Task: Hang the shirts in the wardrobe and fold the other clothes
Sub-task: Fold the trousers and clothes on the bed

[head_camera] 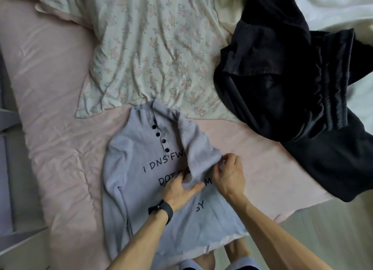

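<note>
Sweater (129, 168) lies on bed (50, 87), its sleeve (199, 148) pinched by left hand (179, 191) and right hand (230, 174).

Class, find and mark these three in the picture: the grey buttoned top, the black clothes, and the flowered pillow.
grey buttoned top (125, 168): head view, plain knit left of the print.
black clothes (282, 77): head view, middle of the heap.
flowered pillow (153, 47): head view, centre of its cover.

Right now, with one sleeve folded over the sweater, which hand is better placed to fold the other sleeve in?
Left, probably. The left hand holds the folded sleeve over the middle of the sweater, nearer the unfolded sleeve lying along its left side. The right hand pinches the fold's right edge.
</note>
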